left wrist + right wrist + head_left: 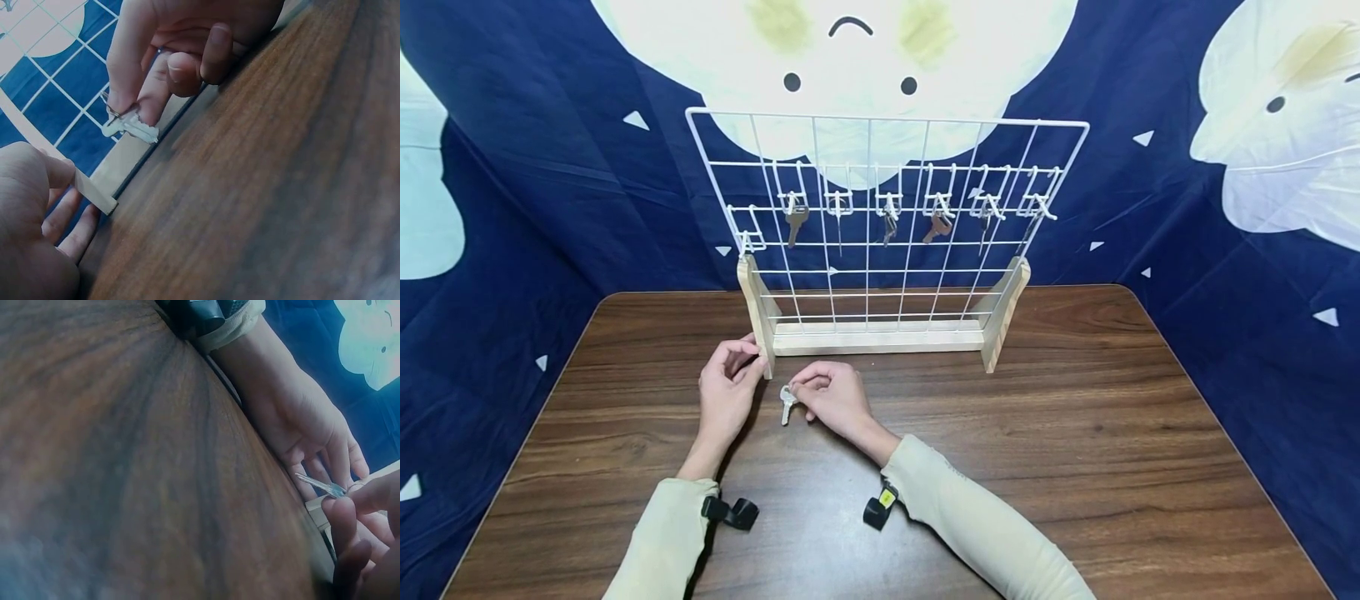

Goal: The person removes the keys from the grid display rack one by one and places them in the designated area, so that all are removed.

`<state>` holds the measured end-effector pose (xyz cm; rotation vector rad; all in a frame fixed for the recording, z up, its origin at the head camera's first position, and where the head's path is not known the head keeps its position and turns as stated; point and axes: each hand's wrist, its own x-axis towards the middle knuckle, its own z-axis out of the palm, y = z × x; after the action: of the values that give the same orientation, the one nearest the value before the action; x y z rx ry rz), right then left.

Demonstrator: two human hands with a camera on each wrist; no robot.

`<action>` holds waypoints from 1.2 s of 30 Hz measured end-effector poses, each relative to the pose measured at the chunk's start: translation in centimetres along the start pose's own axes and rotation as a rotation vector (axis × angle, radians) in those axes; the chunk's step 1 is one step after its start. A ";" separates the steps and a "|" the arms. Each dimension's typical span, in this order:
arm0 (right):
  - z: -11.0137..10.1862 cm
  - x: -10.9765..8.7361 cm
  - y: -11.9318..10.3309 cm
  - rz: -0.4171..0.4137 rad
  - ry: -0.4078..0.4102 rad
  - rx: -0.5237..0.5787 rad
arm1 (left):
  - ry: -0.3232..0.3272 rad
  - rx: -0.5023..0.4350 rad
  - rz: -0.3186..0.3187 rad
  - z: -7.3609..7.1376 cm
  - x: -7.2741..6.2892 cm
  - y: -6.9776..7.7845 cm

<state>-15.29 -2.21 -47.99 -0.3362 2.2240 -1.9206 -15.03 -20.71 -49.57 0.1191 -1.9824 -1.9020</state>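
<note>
My right hand (837,398) pinches a silver key (787,403) by its head, between thumb and index finger. The blade points down toward the tabletop, and a small ring shows at the head in the left wrist view. My left hand (727,387) grips the lower end of the wooden side foot (763,321) at the left of a white wire grid rack (867,250), thumb at the front and fingers behind it. In the right wrist view the key (320,484) lies across the view of my left hand (306,412).
Several keys, including a brass-coloured key (797,223) and a brown key (937,226), hang from white hooks along the grid. A lower hook (750,242) at the left end holds no key. The rack stands on a brown wooden table (1075,417) before a blue cloth backdrop (647,192).
</note>
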 end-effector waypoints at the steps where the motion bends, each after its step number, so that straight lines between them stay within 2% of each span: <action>1: 0.0 0.1 0.1 0.001 -0.004 -0.010 | 0.000 0.002 0.001 0.0 0.0 0.0; 7: -0.2 0.3 0.4 -0.010 -0.033 -0.097 | -0.006 0.000 0.007 0.0 0.1 0.0; 12: -0.2 0.7 0.8 -0.079 -0.036 -0.218 | -0.002 -0.014 0.007 0.0 0.0 -0.1; 17: 0.0 2.1 3.4 -0.161 -0.002 -0.367 | 0.001 -0.016 0.002 -0.1 0.0 -0.1; 19: 0.1 2.9 4.7 -0.163 -0.009 -0.389 | 0.001 -0.018 0.000 -0.1 -0.1 0.0; 22: 0.2 3.3 5.3 -0.186 -0.002 -0.413 | 0.001 -0.016 -0.001 0.0 -0.1 0.0; 31: -0.1 1.9 2.5 -0.321 0.037 -0.491 | 0.001 -0.012 -0.002 0.0 -0.1 0.1; 36: -0.1 1.6 1.6 -0.304 0.019 -0.478 | -0.002 -0.018 0.008 0.0 0.0 0.1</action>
<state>-16.93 -2.33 -49.52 -0.7638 2.7625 -1.4827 -15.01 -20.71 -49.49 0.1038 -1.9638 -1.9147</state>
